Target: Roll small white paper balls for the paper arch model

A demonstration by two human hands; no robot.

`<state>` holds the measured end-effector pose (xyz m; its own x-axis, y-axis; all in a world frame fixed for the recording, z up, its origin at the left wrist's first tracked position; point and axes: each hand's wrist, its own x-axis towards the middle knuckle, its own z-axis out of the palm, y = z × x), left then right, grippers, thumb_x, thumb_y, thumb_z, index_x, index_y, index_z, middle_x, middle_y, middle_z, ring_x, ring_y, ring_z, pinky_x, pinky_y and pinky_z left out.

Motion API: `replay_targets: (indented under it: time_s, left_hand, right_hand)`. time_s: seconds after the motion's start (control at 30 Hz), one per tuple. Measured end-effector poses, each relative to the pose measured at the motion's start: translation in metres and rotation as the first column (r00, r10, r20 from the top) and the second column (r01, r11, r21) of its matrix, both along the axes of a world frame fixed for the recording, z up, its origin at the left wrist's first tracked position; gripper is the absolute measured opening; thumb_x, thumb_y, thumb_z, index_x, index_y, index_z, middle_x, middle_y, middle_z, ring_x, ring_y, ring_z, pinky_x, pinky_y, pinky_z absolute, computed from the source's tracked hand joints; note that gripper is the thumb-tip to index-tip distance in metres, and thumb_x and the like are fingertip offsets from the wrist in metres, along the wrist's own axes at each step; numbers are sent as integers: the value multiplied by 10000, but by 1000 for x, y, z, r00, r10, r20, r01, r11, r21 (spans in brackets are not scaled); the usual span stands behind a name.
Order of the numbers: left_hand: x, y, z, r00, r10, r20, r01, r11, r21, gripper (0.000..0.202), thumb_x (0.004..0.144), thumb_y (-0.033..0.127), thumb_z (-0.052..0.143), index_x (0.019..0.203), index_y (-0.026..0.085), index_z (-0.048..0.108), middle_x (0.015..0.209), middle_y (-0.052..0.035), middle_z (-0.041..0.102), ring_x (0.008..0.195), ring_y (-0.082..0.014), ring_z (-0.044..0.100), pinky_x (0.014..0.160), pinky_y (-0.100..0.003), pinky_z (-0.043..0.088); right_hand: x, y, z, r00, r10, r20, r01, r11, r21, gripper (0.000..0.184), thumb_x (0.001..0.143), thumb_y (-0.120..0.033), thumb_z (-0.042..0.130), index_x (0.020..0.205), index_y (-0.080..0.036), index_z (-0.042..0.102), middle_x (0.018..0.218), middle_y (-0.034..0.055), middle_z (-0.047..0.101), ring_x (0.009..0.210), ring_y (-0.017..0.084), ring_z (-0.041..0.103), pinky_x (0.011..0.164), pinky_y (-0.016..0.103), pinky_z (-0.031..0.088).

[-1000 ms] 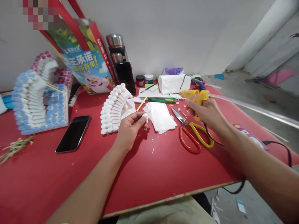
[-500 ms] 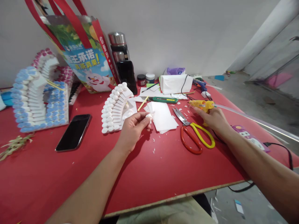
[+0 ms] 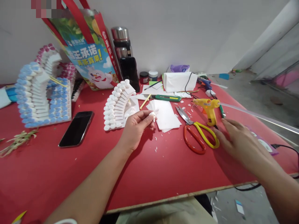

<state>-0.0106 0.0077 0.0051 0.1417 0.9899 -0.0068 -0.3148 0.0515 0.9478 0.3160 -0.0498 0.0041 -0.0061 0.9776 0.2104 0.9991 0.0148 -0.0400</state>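
Near the middle of the red bench (image 3: 163, 174), the left hand (image 3: 134, 129) pinches a small white thing (image 3: 153, 116) between thumb and finger, beside a stack of white paper (image 3: 168, 116). Toward the right edge of the bench, the right hand (image 3: 240, 144) is loose, with its fingers a little apart, just beside the yellow glue gun (image 3: 211, 109). Scissors (image 3: 190, 123) with red and yellow handles lie between the hands. Left of the left hand sits a curved white piece (image 3: 119, 107) with round tips, and a black phone (image 3: 76, 129) lies further left
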Motion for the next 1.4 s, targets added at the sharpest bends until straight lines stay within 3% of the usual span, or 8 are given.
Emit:
replay_targets:
  time_s: [0.1,0.2,0.27,0.37,0.5,0.6,1.13,1.4]
  left_hand:
    - [1,0,1,999,-32,27,32,999,6,163,847,270,803,946,146,768,838,-28,697,634,-70,579,643,-211,520]
    - [1,-1,2,996,-69,51,68,998,16,174,845,275,808,956,149,761,838,-23,695,630,-72,583,639,-212,515]
    - [2,-2,2,995,-78,59,77,997,26,174,836,279,816,952,165,755,824,-11,690,626,-80,591,632,-221,517]
    - [1,-3,2,996,-75,37,74,996,48,169,834,293,818,943,186,746,773,4,673,626,-94,598,648,-235,520]
    - [0,-5,1,997,-80,5,80,995,64,157,861,313,795,956,200,741,795,3,671,664,-105,601,681,-241,517]
    - [0,-4,-1,996,-86,17,84,993,81,145,874,307,785,962,202,737,822,3,677,683,-99,601,704,-234,515]
    - [8,-4,-2,998,-35,61,32,999,43,172,815,308,841,929,199,773,720,16,662,613,-86,577,656,-226,503]
    - [9,-4,-1,1000,-21,-1,21,999,35,198,801,329,845,906,182,764,711,11,655,592,-92,571,634,-240,504]
  right_hand:
    - [-19,-22,20,995,78,-61,-67,986,155,476,1017,-508,375,1077,-182,718,1171,139,758,1031,364,724,806,472,553]
    - [-50,-18,43,904,220,-367,-163,970,181,314,1002,-440,514,1108,-255,744,1110,55,791,969,265,750,814,394,579]
    - [-74,0,52,747,239,-621,-221,969,107,301,991,-390,558,1196,-263,738,1075,53,796,932,232,754,825,376,593]
    - [-107,34,49,400,214,-891,-347,935,69,343,946,-290,607,1255,-207,732,1095,86,786,894,207,747,799,363,604]
    - [-136,59,24,21,94,-995,-409,909,78,285,892,-218,652,1144,-211,786,908,39,757,763,151,683,726,321,580]
    - [-144,58,7,-167,70,-983,-416,899,135,215,869,-198,680,1039,-228,808,871,17,727,745,134,657,710,301,554]
    - [-143,55,-7,-168,242,-956,-431,854,292,370,894,-122,607,1103,-341,821,1050,19,671,716,97,628,659,290,536]
    - [-139,53,-3,12,422,-907,-437,818,374,443,920,-97,542,1163,-360,802,995,22,636,723,94,616,674,275,550]
